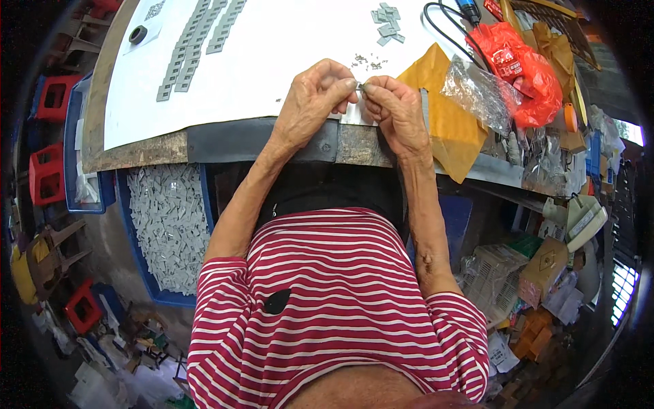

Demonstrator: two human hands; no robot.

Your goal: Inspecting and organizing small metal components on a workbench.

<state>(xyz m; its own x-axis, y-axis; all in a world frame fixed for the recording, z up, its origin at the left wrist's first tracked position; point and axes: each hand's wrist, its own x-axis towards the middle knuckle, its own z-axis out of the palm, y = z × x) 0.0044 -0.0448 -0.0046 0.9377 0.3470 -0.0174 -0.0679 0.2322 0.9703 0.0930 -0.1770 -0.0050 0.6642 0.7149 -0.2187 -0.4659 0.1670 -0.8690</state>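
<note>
Over the near edge of the white-topped table (272, 41), my left hand (310, 102) and my right hand (398, 112) meet fingertip to fingertip. Between the thumbs and forefingers of both is a small dark grey piece (360, 86), mostly covered and too small to name. Just beyond the fingers lies a scatter of tiny metal parts (370, 63). Farther back sits a loose pile of flat grey plastic pieces (387, 24). Similar grey pieces (197, 44) are laid out in long slanting rows on the left.
Right of my hands are a brown paper envelope (449, 136), clear plastic wrap (477, 92) and a red plastic bag (521, 75). A black tape roll (138, 35) sits at the far left. Below the table, a blue bin (170, 296) holds many grey pieces. Red stools (46, 174) stand leftward.
</note>
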